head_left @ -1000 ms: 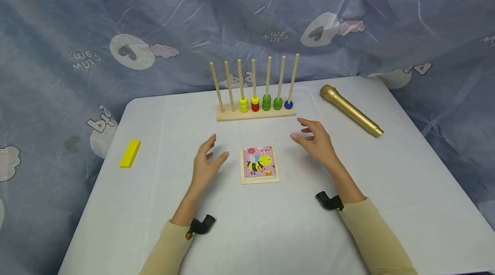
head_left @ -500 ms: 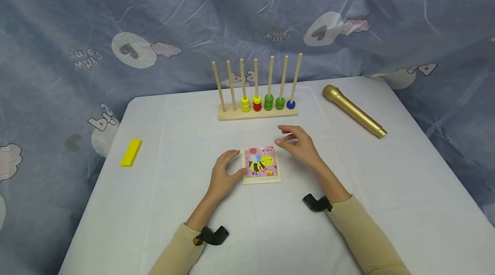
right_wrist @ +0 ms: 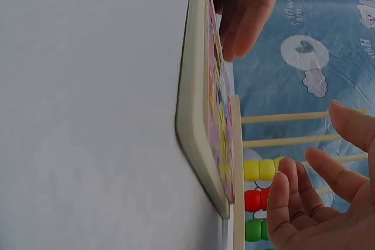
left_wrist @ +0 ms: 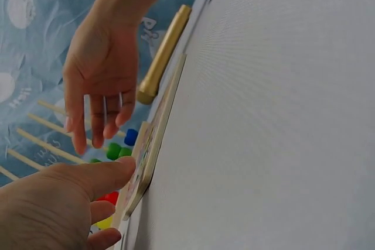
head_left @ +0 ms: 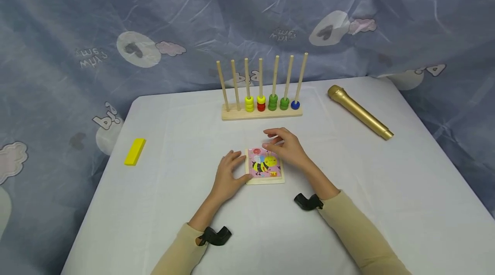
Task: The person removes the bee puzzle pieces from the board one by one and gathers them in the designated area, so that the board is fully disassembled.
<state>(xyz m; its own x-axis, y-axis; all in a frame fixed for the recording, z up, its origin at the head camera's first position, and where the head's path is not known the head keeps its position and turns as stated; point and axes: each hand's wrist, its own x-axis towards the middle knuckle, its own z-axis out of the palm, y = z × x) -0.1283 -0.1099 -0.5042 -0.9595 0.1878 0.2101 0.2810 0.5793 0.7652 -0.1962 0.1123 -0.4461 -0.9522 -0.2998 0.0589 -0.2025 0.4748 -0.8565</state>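
Bee puzzle (head_left: 265,166) on the bench (head_left: 185,129), between left hand (head_left: 226,180) and right hand (head_left: 291,149).
Left fingers spread, thumb at the puzzle's near left corner; right fingers, parted and loosely bent, hover over its far right corner. Beyond the right fingers stands a bead rack (head_left: 253,114); left of the left fingers, a yellow block (head_left: 135,151).

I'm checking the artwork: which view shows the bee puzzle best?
The head view: looking down on the bee puzzle, it shows nearly the whole picture. Both wrist views show the puzzle almost edge-on, its picture squeezed into a narrow strip.
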